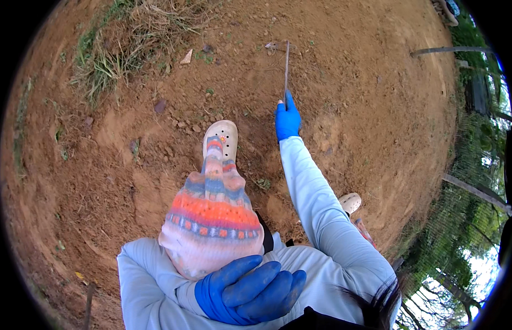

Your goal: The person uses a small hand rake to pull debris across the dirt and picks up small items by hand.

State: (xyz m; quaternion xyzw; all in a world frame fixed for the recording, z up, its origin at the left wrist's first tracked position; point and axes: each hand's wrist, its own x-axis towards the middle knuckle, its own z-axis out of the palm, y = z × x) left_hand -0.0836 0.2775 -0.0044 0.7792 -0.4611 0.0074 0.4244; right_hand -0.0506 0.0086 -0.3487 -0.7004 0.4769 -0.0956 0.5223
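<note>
Two gloved hands are showing on my remote head cam. Nearest, the L hand [250, 291] is lying across the front of the body, fingers loosely together; its palm is hiding from view, so I'm not able to tell if it's holding anything. Just beyond, patterned trousers [212, 212] are covering the L leg, w/ a beige clog [228, 135] standing on the bare ground [377, 110] & a 2nd clog [350, 202] sitting off to the R, so I'm seeing a wide stance.

Farther out, the R arm is reaching almost straight & the R hand [288, 122] is gripping a thin stick-like tool [286, 69], closed narrow w/ one finger lying along it. The tool is pointing at the ground's far edge, its tip near a thin flat piece [275, 45]; whether that's part of it, or whether the tip is touching soil, I'm not able to tell.

For good handling I'm favouring a firm grip, loose wrist, slight elbow bend, short shallow strokes aimed away from the clogs, & the L hand well clear.

Soil clods [185, 127] are lying ahead of the L clog, approx. left of the tool. A dry grass heap [137, 47] is filling the ground's far L corner; mesh fencing [437, 220] is lining its R edge.
</note>
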